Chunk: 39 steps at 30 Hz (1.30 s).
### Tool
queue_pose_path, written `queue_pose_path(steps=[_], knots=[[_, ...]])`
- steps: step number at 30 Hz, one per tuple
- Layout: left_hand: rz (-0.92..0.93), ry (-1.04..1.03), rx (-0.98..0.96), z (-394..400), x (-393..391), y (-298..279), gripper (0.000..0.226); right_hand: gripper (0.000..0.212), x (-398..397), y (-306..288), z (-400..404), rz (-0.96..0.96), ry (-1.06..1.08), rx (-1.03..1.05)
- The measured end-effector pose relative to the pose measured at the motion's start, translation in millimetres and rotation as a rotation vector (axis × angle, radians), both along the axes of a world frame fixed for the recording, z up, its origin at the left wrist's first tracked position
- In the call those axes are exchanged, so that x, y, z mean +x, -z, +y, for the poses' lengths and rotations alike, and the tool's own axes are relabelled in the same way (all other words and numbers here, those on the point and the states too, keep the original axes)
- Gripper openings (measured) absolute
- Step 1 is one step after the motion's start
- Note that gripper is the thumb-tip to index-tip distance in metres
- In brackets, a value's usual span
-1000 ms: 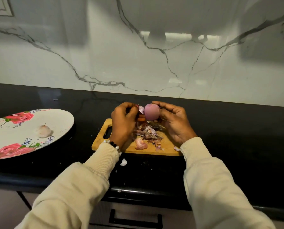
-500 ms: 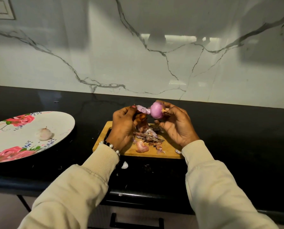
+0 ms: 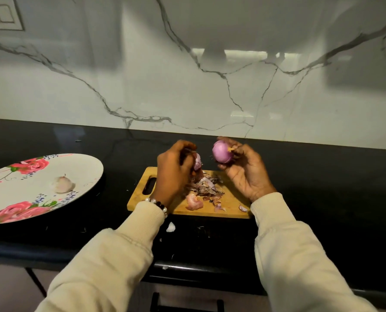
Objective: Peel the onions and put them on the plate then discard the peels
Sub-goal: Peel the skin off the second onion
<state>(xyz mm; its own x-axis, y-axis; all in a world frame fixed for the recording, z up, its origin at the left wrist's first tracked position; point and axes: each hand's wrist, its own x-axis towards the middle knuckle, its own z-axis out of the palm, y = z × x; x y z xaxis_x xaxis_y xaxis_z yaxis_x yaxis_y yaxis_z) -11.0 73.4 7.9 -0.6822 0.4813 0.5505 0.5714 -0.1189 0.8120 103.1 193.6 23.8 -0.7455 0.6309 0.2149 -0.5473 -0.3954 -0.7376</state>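
Right hand (image 3: 246, 174) holds onion (image 3: 221, 152); left hand (image 3: 174, 174) pinches peel (image 3: 197, 162).

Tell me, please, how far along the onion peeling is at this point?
Done: one pale peeled onion lies on the floral plate. In hand: the right hand holds a purple onion that looks almost bare, while the left hand pinches a strip of peel apart from it. Left: plating this onion and discarding the pile of peels on the cutting board.

dim, warm light | glare strip on marble wall (image 3: 232, 55) | hands motion-blurred | wide-angle edge bending
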Motion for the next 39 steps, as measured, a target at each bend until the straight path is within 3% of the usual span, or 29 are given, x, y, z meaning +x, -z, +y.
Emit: queue_pose_path(steps=[3, 6, 12, 17, 24, 32, 39], knots=[[0.066, 0.016, -0.003, 0, -2, 0, 0.022, 0.035, -1, -2, -1, -0.026, 0.002, 0.057], [0.048, 0.036, 0.027, 0, -3, -1, 0.024, 0.019, -2, -1, 0, -0.057, 0.031, 0.091], [0.088, 0.097, 0.012, 0, -5, -2, 0.028, 0.025, -4, 0, 0, -0.158, 0.121, 0.196], [0.413, 0.020, 0.067, 0, -7, -1, 0.022, 0.023, -3, 1, -1, -0.257, 0.115, 0.226], [0.680, 0.024, 0.001, -1, -8, 2, 0.022, 0.020, -3, 4, -1, -0.343, 0.100, 0.313], [0.805, 0.009, -0.098, -2, -8, 6, 0.028, 0.020, -5, 7, -4, -0.398, 0.139, 0.366], [0.885, -0.065, -0.091, 1, -9, 9, 0.019, 0.016, -5, 6, -7, -0.400, 0.154, 0.369]])
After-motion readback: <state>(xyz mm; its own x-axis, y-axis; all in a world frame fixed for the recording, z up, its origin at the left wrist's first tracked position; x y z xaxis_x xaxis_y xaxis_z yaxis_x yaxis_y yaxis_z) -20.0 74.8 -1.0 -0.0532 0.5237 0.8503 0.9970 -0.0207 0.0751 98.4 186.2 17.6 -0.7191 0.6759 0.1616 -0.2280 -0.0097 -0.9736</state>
